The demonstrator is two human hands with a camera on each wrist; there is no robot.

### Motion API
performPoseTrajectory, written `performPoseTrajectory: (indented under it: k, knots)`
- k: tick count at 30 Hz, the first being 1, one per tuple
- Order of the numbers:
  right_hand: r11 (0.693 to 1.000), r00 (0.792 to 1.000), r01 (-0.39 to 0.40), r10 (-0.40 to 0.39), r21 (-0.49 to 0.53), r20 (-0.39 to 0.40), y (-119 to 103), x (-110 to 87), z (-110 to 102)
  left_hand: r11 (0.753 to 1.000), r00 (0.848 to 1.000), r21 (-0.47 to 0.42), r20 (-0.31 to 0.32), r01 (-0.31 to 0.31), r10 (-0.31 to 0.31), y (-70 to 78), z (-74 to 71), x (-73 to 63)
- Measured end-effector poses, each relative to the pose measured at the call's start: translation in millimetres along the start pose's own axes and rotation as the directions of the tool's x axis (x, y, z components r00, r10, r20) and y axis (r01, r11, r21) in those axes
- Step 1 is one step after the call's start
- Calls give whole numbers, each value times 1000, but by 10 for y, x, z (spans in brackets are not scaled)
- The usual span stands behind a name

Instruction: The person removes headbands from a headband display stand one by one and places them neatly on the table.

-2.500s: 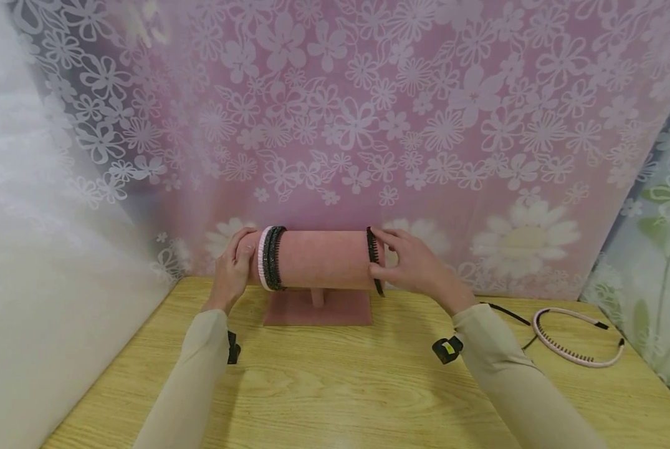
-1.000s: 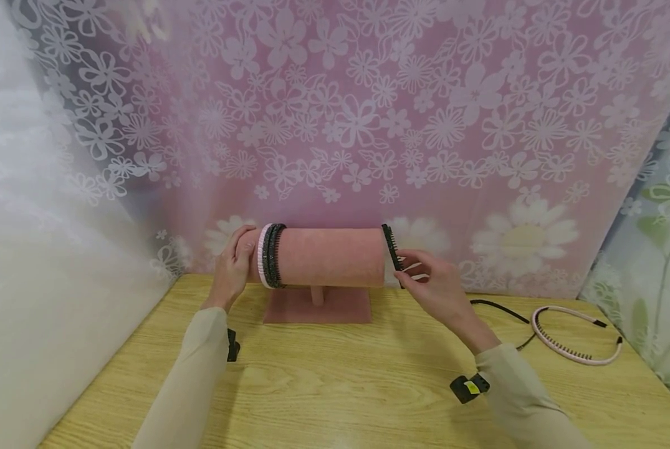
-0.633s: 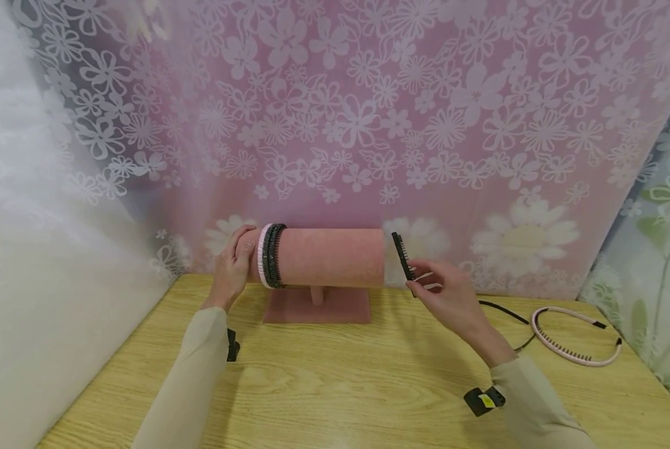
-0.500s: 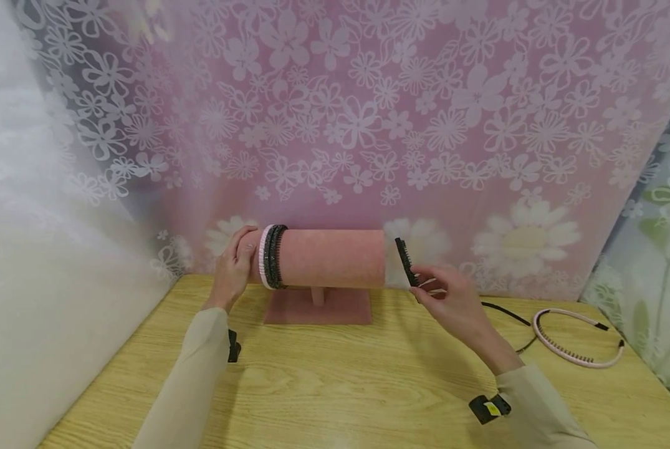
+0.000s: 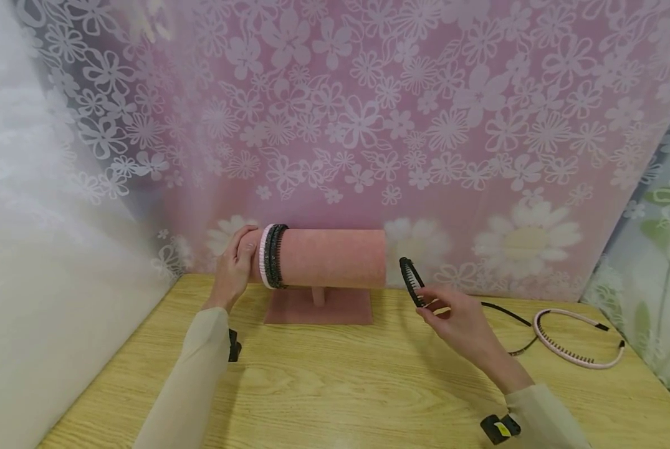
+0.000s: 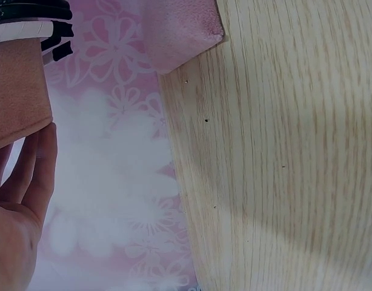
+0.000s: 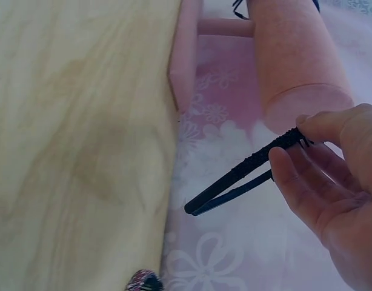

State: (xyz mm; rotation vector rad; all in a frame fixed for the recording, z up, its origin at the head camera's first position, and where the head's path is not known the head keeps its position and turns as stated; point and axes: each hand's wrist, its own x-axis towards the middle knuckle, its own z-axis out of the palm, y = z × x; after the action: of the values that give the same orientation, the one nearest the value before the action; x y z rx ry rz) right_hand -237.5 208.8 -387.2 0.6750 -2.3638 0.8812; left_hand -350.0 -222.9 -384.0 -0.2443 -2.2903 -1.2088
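A pink velvety headband stand (image 5: 335, 259), a cylinder on a post and flat base, stands at the back of the table. My left hand (image 5: 232, 268) grips its left end; in the left wrist view the fingers (image 6: 45, 151) bend against the rim. Round that end of the roll sit a white headband (image 5: 264, 255) and dark glittery toothed headbands (image 5: 275, 255). Off the right end, my right hand (image 5: 460, 321) pinches a black toothed headband (image 5: 406, 274) between thumb and fingers, apart from the roll. The right wrist view shows this black headband (image 7: 234, 174) tilted, its toothed part partly behind the fingers.
On the table's right side lie a pink toothed headband (image 5: 564, 353) and a thin black headband (image 5: 505, 308), overlapping. A flowered curtain (image 5: 335, 125) hangs right behind the stand. The wooden table (image 5: 323, 386) extends in front.
My right hand has drawn the black headband off the roll's right end, then moved it right and down, turning it. My left hand has stayed on the roll's left end.
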Motion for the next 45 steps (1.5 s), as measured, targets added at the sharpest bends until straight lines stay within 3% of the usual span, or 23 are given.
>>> performPoseTrajectory:
  k: [5,14,24,34,42,45]
  knots:
    - [999,1000,21,-21,-40,15,59,-82,36,1000,1000,-9,-5,-6,6,-12,5,11]
    - [998,995,-26,32,-60,93,166,-127,101,1000,1000,-13,-8,-13,13,-22,16,25]
    - [994,988,89,-80,-63,130,254,-165,203,1000,1000,-20,2,-1,1,-22,33,26]
    - [996,947,32,-4,-82,321,252,-157,237,1000,1000,-25,6,-2,2,-30,25,23]
    - [992,929,2,44,-126,367,252,-150,313,1000,1000,-20,-2,5,-5,-13,10,12]
    - [988,926,24,35,-152,375,262,-157,341,1000,1000,-12,-7,9,-9,-6,6,10]
